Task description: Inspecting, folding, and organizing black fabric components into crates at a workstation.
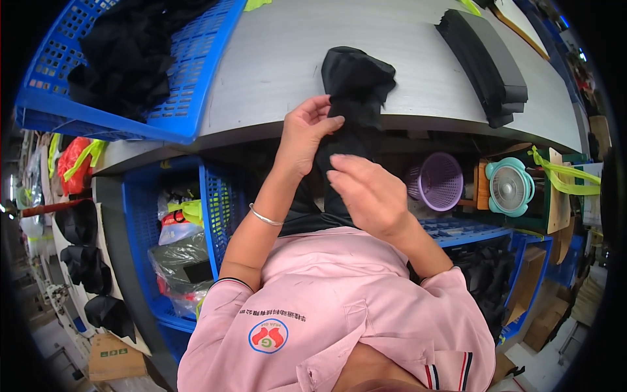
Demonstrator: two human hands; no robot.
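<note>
A black fabric piece [356,75] lies on the grey table [274,72], its near part drooping over the front edge. My left hand [307,130] pinches the left side of this cloth at the edge, thumb against fingers. Lower and to the right, my right hand [369,193] is in front of my body, its fingers bent and held together, tips pointing left. Dark material lies behind those fingertips, and its thumb is hidden, so what it grips cannot be made out.
A blue crate [196,98] of black cloth stands at the table's left. A stack of black pieces [483,62] lies at the right. Below are another blue crate [209,222] with bagged items, a purple basket [439,183] and a teal fan [509,186].
</note>
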